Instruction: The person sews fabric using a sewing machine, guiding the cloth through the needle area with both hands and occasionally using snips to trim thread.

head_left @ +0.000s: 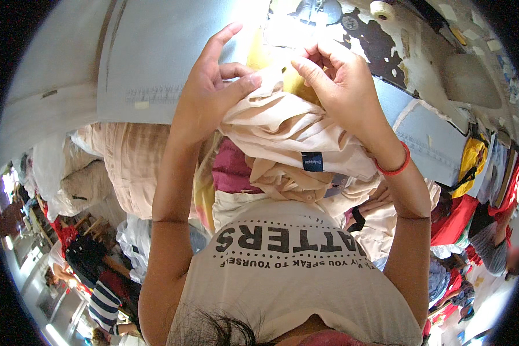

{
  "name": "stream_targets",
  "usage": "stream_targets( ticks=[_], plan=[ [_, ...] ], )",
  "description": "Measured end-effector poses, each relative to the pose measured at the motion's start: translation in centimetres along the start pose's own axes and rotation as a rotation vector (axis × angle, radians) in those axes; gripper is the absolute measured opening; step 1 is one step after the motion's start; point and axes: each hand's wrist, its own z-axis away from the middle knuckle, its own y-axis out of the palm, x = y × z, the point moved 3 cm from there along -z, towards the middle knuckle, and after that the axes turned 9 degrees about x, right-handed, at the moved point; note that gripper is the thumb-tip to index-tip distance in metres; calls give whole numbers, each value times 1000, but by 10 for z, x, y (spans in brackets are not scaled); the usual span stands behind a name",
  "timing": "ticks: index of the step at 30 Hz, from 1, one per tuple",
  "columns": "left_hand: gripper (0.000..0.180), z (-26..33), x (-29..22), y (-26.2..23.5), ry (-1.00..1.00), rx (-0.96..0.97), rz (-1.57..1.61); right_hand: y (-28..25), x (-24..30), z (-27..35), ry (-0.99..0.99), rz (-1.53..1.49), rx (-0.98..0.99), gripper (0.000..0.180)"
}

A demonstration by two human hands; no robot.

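Left hand (214,86): in the head view, upper middle of the frame. It is half open, index finger stretched away and thumb tip at the upper edge of the cloth. Whether you pinch it, I cannot tell; if the hold is only light, the edge may slip.
Right hand (343,75): right of the upper middle, fingers curled, thumb and fingertips near each other. Any thin thing between them is lost in the light, so I cannot tell your grip.
Cream garment (288,124): it is at the centre, bunched below both hands. Its loose weight could pull the edge down and make the folds uneven.
Dark blue label (312,162): it lies face up on a lower fold; it could be caught if that fold rolls under.
Maroon cloth (233,164): just below the garment, left of centre; layers so close could be taken up together by mistake.
Glare (291,29): at the top middle, it washes out the fingertips, so a small misplacement might pass unseen.
Red bracelet (393,161): on your right wrist, near the cloth; it could perhaps snag a fold.
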Motion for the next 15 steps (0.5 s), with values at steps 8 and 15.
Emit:
stream_targets(
  ticks=[8, 15],
  plan=[
    [67, 4, 8, -2, 11, -57, -91, -108, -37, 110, 175, 549, -628, 10],
    [57, 7, 1, -9, -107, -49, -425, -224, -132, 274, 633, 1378, -934, 46]
  ],
)
